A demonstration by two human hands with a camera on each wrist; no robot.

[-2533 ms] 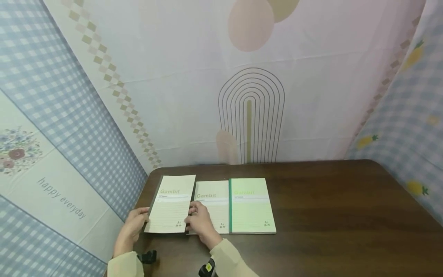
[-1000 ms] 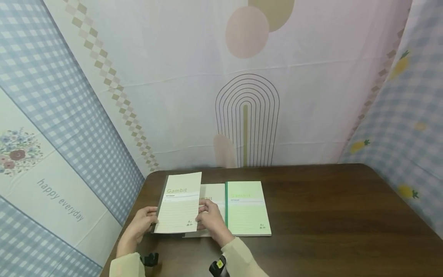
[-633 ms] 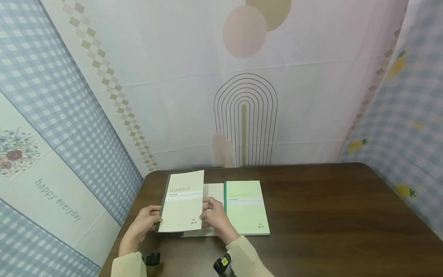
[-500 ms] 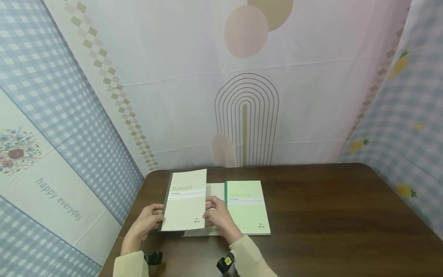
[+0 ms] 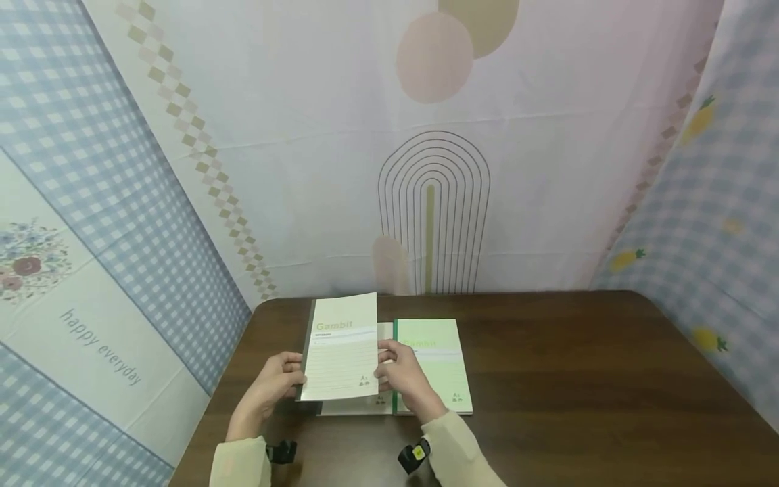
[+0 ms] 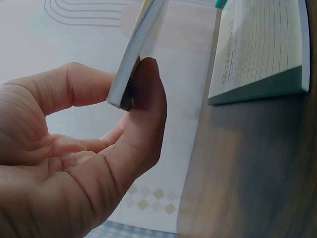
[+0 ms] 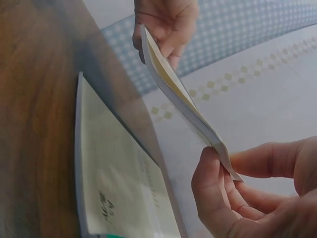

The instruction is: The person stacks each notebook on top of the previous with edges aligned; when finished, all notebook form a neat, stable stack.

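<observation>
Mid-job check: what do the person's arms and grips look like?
The left grip and right grip are bare, gloveless hands. The left sleeve and right sleeve are pale cream. The left wrist device and right wrist device are black; the latter bears a yellow patch. No cables are discernible.

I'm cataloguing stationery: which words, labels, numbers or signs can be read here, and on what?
"Gambit": the raised notebook.
"ambit", start covered by the right hand: the green notebook.
"A", then unclear characters: corners of both, and of the lower notebook.
"happy everyday": the left wall cloth.
Too small or blurred: all other notebook print.
</observation>
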